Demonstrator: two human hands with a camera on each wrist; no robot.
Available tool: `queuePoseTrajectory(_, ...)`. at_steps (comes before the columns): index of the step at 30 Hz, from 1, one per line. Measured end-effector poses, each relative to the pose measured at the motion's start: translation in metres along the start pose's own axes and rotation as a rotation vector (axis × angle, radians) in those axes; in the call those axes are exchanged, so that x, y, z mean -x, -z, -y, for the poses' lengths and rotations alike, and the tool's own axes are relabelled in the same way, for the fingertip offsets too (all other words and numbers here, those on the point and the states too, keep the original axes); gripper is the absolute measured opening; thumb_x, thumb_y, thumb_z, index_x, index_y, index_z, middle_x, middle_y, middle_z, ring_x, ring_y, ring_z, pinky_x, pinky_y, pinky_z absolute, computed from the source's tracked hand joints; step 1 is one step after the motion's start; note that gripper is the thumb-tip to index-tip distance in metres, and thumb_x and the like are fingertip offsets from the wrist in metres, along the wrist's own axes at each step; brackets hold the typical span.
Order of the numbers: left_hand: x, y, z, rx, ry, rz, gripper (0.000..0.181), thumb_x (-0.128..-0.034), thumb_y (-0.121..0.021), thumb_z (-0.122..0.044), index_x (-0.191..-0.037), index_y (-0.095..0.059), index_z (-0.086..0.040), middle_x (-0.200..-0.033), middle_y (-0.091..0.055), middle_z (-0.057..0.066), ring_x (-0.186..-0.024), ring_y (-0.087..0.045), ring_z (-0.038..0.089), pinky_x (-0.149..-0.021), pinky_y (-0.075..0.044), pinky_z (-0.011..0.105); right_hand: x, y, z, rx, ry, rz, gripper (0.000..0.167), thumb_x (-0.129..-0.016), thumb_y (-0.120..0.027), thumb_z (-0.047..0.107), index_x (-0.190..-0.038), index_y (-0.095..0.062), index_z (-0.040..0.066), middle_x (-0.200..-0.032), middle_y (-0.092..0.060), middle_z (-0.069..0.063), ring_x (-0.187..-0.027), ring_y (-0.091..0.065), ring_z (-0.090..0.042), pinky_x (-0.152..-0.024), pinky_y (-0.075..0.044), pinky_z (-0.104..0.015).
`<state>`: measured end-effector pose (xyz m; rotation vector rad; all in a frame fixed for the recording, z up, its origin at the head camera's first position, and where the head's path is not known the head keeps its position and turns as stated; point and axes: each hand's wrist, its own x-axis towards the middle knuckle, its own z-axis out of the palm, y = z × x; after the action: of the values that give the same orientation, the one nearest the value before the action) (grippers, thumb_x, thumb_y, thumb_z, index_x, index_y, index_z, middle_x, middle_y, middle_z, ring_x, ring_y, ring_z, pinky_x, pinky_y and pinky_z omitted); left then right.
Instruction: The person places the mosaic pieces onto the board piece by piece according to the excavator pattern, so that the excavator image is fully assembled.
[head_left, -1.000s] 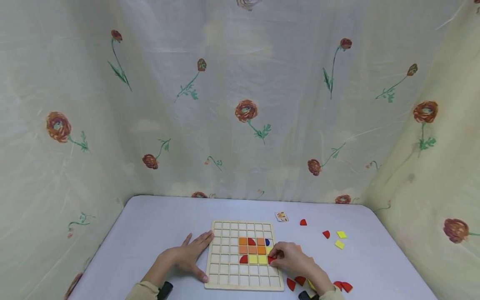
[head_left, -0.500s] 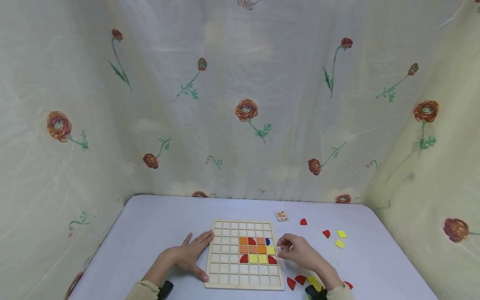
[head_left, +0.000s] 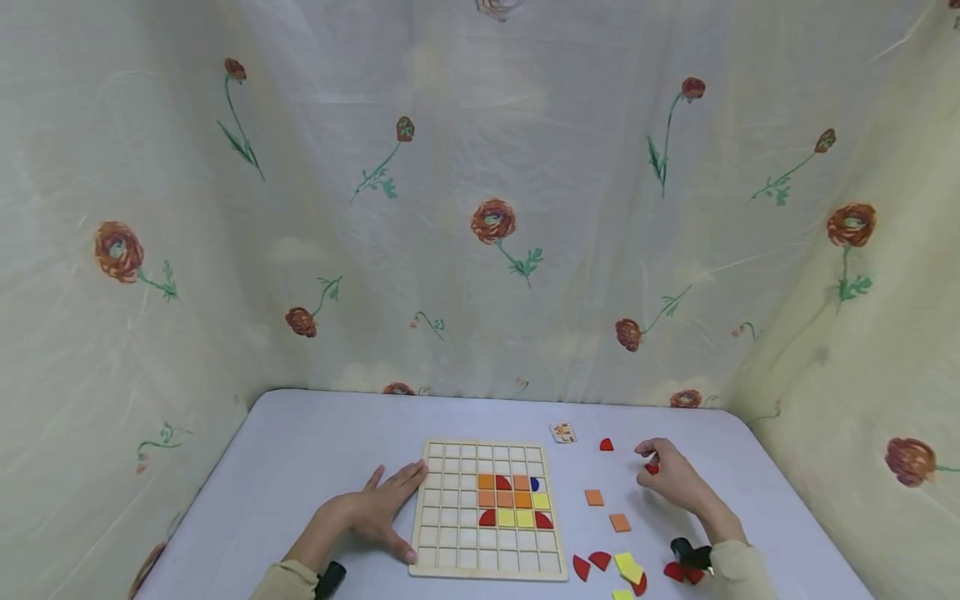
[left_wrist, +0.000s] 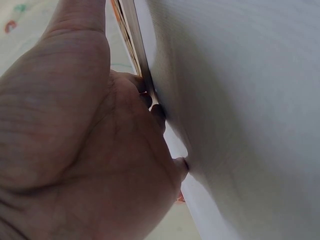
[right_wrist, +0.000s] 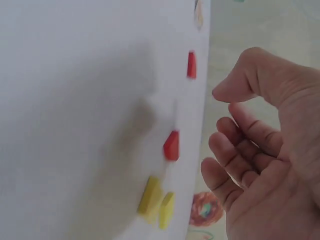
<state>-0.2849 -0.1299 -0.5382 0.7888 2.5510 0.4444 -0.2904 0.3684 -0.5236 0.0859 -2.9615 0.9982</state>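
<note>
The right wrist view showed two yellow squares [right_wrist: 149, 196] on the table [head_left: 315, 442], which the right hand [head_left: 671, 475] covered in the head view. That hand hung above the table, thumb and nearest fingertip narrowly apart, the other fingers loosely curled; a red quarter-circle [head_left: 652, 469] lay below, partly seen past it. The left hand [head_left: 369, 515], fingers and thumb spread wide, touched the left rim of the wooden grid board [head_left: 487, 574]. Twelve board cells held pieces: orange squares [head_left: 522, 499], yellow squares, red quarter-circles and a blue rounded piece [head_left: 535, 484].
</note>
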Motion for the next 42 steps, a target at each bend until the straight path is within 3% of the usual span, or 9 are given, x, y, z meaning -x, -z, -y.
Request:
queuePoseTrajectory(5, -0.001, 0.0, 0.001, -0.004, -0.003, 0.002, 0.126, -0.0644, -0.076, -0.068, -0.156, -0.011, -0.011, -0.164, -0.006, 0.006, -0.151, -0.006, 0.026, -0.119, 0.002, 0.061, -0.004, 0.004, -0.022, 0.043, -0.037, -0.004, 0.049, -0.078, -0.068, 0.003, -0.122, -0.05, -0.009, -0.114, -0.054, -0.024, -0.097, -0.053, -0.032, -0.082, -0.049, -0.045)
queuePoseTrajectory(9, -0.002, 0.0, 0.0, -0.011, -0.009, 0.002, 0.126, -0.0643, -0.075, -0.069, -0.156, -0.012, -0.01, -0.164, -0.006, 0.006, -0.151, -0.007, 0.026, -0.119, 0.001, 0.061, -0.006, 0.002, -0.035, 0.06, -0.091, 0.01, 0.045, -0.082, -0.067, 0.004, -0.123, -0.053, -0.008, -0.113, -0.056, -0.023, -0.098, -0.053, -0.031, -0.087, -0.05, -0.049)
queuePoseTrajectory(14, -0.002, -0.001, 0.0, -0.015, -0.011, 0.002, 0.126, -0.064, -0.075, -0.069, -0.156, -0.012, -0.01, -0.164, -0.006, 0.006, -0.151, -0.007, 0.026, -0.119, 0.001, 0.061, -0.007, 0.0, -0.043, 0.069, -0.124, -0.003, 0.033, -0.086, -0.068, 0.008, -0.115, -0.06, -0.005, -0.104, -0.06, -0.017, -0.089, -0.054, -0.025, -0.078, -0.055, -0.039)
queuePoseTrajectory(22, -0.001, -0.001, -0.001, -0.002, 0.004, 0.004, 0.126, -0.0631, -0.075, -0.069, -0.156, -0.012, -0.012, -0.164, -0.006, 0.005, -0.151, -0.007, 0.025, -0.119, 0.002, 0.059, -0.006, -0.002, -0.042, 0.057, -0.135, -0.037, 0.029, -0.086, -0.072, 0.014, -0.108, -0.063, -0.003, -0.096, -0.063, -0.012, -0.083, -0.055, -0.021, -0.07, -0.055, -0.031)
queuePoseTrajectory(36, -0.003, -0.002, -0.001, -0.011, 0.01, 0.001, 0.127, -0.0623, -0.076, -0.069, -0.156, -0.012, -0.012, -0.164, -0.006, 0.005, -0.151, -0.007, 0.025, -0.119, 0.001, 0.059, -0.006, -0.011, -0.03, 0.07, -0.159, -0.009, 0.025, -0.084, -0.074, 0.018, -0.097, -0.061, 0.0, -0.084, -0.059, -0.007, -0.076, -0.05, -0.019, -0.064, -0.047, -0.027)
queuePoseTrajectory(42, -0.001, 0.0, -0.001, -0.01, 0.01, 0.002, 0.127, -0.0627, -0.076, -0.068, -0.156, -0.012, -0.011, -0.164, -0.006, 0.005, -0.151, -0.007, 0.025, -0.119, 0.002, 0.06, 0.0, -0.019, 0.005, 0.053, -0.123, 0.028, 0.026, -0.082, -0.075, 0.019, -0.094, -0.061, 0.002, -0.081, -0.057, -0.005, -0.073, -0.05, -0.017, -0.06, -0.045, -0.026)
